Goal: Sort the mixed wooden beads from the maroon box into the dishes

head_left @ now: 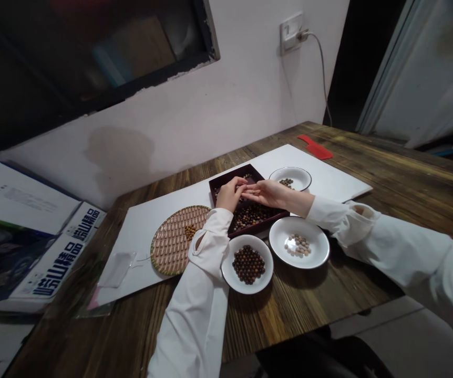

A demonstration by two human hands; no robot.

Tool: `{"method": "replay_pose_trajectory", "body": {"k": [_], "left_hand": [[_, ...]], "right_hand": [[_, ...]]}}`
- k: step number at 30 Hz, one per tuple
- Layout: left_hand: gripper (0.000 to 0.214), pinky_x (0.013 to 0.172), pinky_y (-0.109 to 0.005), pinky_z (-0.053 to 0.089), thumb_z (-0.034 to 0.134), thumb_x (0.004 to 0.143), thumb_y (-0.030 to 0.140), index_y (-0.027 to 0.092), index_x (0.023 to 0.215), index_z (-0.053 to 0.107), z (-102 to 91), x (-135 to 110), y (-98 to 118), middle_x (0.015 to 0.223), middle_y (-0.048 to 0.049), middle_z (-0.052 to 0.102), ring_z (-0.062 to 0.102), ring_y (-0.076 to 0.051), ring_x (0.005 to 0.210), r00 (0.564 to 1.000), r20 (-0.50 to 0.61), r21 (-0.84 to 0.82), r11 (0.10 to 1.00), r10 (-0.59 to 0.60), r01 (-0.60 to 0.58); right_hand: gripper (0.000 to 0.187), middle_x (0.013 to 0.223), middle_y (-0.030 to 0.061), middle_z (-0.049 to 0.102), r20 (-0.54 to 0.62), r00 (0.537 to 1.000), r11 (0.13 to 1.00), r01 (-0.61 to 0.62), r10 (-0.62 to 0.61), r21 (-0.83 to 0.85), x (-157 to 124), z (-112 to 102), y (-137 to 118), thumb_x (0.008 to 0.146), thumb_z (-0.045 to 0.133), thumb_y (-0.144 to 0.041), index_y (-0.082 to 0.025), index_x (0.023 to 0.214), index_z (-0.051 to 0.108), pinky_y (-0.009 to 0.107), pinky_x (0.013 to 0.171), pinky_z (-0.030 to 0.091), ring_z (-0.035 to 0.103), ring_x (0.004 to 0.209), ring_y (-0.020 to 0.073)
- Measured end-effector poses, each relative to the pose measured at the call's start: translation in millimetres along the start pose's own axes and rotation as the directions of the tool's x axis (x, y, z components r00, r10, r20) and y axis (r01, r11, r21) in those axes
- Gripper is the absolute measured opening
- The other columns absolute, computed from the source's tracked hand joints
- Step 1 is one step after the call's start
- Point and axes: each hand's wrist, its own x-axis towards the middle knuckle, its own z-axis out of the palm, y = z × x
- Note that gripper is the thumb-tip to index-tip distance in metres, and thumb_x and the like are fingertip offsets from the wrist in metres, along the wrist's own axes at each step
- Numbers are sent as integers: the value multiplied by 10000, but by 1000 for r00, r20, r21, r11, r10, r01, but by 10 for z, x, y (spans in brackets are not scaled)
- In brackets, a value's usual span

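Over a dark red box (257,229) of mixed beads, my two hands meet at the fingertips. My left hand (229,195) is bent with its fingers drawn together; whatever is between them is too small to make out. Palm up, my right hand (269,193) stretches its fingers beneath the left fingertips. Dark brown beads (249,264) fill much of a white bowl (228,281) close to me. Pale beads (298,245) lie in a second white bowl (323,252). Behind my right wrist, greenish-brown beads (287,182) are in a third bowl (303,176). A round woven tray (171,244) carries yellow-brown beads (190,231).
A white board (329,181) lies under the box on the wooden table (285,310). A red comb (316,148) is at the back right. At the left are a clear plastic bag (118,269) and printed boxes (59,262). A plug (302,35) sits in the wall socket.
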Motion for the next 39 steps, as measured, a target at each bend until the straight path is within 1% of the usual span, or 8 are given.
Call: {"method": "replay_pose_trajectory", "body": {"k": [4, 10, 16, 22, 28, 32, 34, 39], "left_hand": [[138, 807, -271, 467, 554, 834, 184, 215, 957, 609, -4, -7, 16, 926, -8, 685, 633, -147, 865, 1000, 0, -21, 1000, -6, 6], [252, 666, -236, 452, 590, 778, 124, 207, 1016, 579, 2, -7, 2, 851, 7, 657, 551, -99, 625, 999, 12, -47, 998, 42, -41], [294, 624, -227, 422, 606, 764, 127, 205, 1044, 561, 9, -3, -22, 839, 10, 630, 491, -86, 580, 997, 0, -56, 996, 76, -76], [282, 624, -231, 411, 642, 756, 179, 210, 1030, 584, -2, -13, -14, 829, 1, 616, 514, -109, 631, 997, -46, -11, 998, 58, -59], [63, 736, -259, 432, 568, 831, 218, 188, 843, 622, 1, 1, -10, 892, -37, 625, 570, -150, 794, 995, -63, 62, 995, 80, -76], [143, 753, -252, 420, 524, 859, 211, 177, 737, 590, 2, 16, 0, 804, -34, 635, 578, -148, 778, 992, -87, 71, 994, 90, -84], [162, 708, -241, 415, 510, 870, 237, 181, 736, 582, -5, 13, 10, 731, -17, 625, 576, -139, 715, 993, -96, 54, 997, 65, -60], [203, 557, -223, 381, 432, 907, 314, 205, 789, 555, -28, -17, 26, 537, 38, 525, 507, -112, 489, 990, -113, -25, 996, -85, 82]], "right_hand": [[317, 905, 123, 557, 16, 1000, 1000, 5, -6, 9, 22, -12, 10, 741, 317, 20, -73, 981, 502, 183, 743, 559, 631, 857, 122], [277, 846, 91, 548, -85, 996, 999, 22, -20, 27, -13, 38, 11, 751, 336, -10, -111, 951, 500, 214, 732, 562, 621, 855, 132], [241, 784, 70, 549, -131, 991, 999, 28, -25, 18, -19, 42, 11, 767, 371, -64, -134, 945, 518, 229, 721, 552, 601, 805, 136], [283, 803, 75, 566, -124, 991, 998, 56, -50, 41, 16, 24, 21, 770, 374, -48, -109, 992, 538, 208, 770, 529, 597, 797, 119], [372, 826, 86, 575, -116, 993, 997, 35, -28, 62, -12, 60, 8, 764, 358, -25, -70, 1085, 540, 225, 834, 510, 600, 848, 125], [424, 936, 134, 595, -95, 995, 998, 39, -35, 43, -20, 69, 9, 755, 360, -17, -30, 1150, 514, 239, 890, 489, 603, 927, 139], [438, 973, 149, 594, -90, 995, 999, 38, -35, 25, -20, 67, 12, 754, 363, -17, -21, 1168, 504, 238, 898, 485, 604, 938, 142], [460, 994, 145, 584, -72, 997, 999, 31, -31, -8, -17, 52, 14, 756, 373, -33, -28, 1204, 477, 233, 895, 486, 608, 913, 137]]}}
